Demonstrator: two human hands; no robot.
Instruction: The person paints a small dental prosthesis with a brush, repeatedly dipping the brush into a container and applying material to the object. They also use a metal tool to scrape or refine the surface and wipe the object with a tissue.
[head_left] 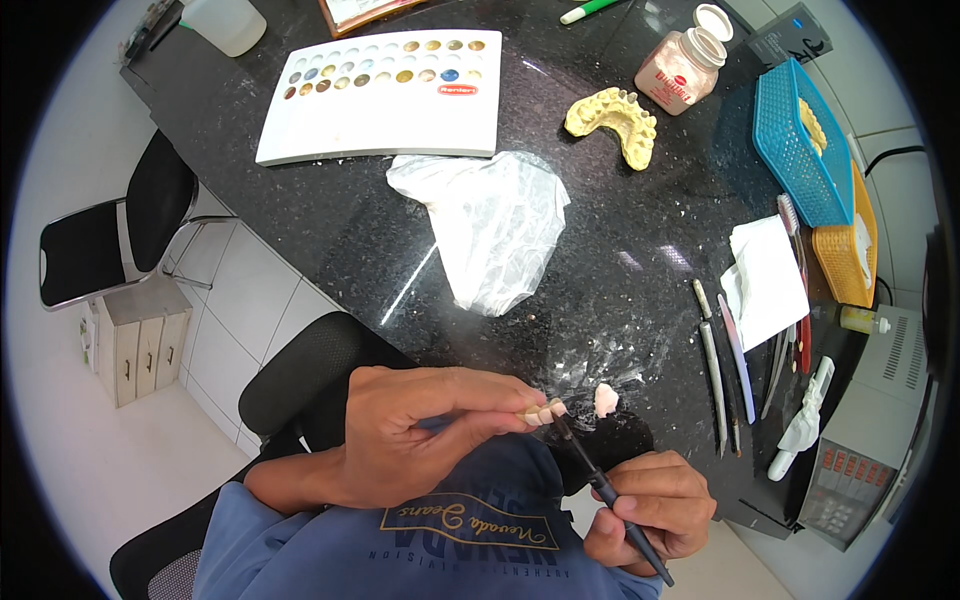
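Note:
Between the thumb and fingers of my left hand is a short row of tooth-coloured dental crowns, held just above the near edge of the counter. My right hand grips a slim black pen-shaped tool. The tool slants up to the left, its narrow dark end at or very near the crowns; whether it touches them I cannot tell. A small pale pink lump lies on the counter to the right of the crowns, with white dust scattered around it.
On the dark counter lie a white palette, crumpled plastic and a yellow dental model. An open jar of pink powder stands at the back. Right are baskets, a white cloth and several slim tools.

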